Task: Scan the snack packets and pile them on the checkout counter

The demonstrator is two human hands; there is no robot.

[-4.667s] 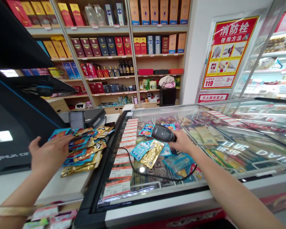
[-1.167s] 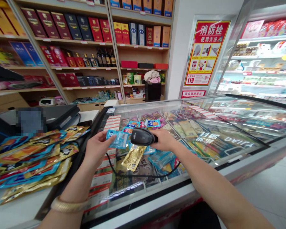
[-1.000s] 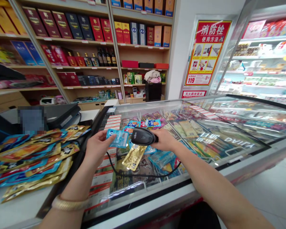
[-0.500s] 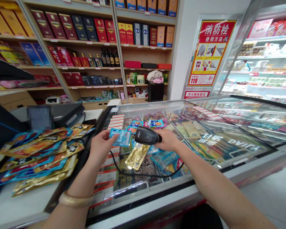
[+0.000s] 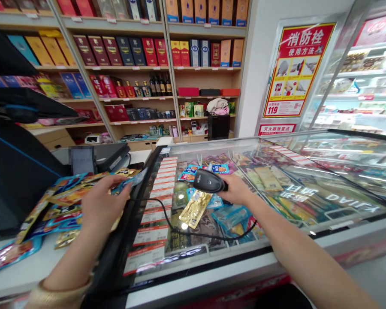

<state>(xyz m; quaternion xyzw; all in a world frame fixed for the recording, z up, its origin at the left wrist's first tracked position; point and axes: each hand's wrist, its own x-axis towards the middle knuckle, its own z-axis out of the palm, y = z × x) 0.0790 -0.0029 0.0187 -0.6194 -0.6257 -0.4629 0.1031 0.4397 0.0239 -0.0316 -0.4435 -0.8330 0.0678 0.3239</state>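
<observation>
Between the thumb and fingers of my left hand (image 5: 104, 204) is a small blue snack packet (image 5: 135, 178), seen nearly edge-on. That hand hangs over a pile of gold, blue and orange snack packets (image 5: 64, 204) on the white counter. My right hand (image 5: 236, 189) grips a black barcode scanner (image 5: 209, 181) by its handle, above the freezer's glass top. Just under the scanner, a gold packet (image 5: 194, 210) lies on the glass with several blue packets (image 5: 188, 173) around it. The scanner's black cord (image 5: 176, 229) loops across the glass toward the counter.
The glass-topped freezer (image 5: 309, 171) fills the middle and right. A dark monitor stand (image 5: 16, 171) rises at the left, with a black machine (image 5: 112, 156) behind the pile. Shelves of boxes and bottles (image 5: 131, 51) line the back wall. A red fire-hydrant poster (image 5: 299, 71) hangs at right.
My left hand has moved left with the blue packet, from beside the scanner to over the pile, and the packet has turned edge-on. My right hand keeps the scanner above the glass.
</observation>
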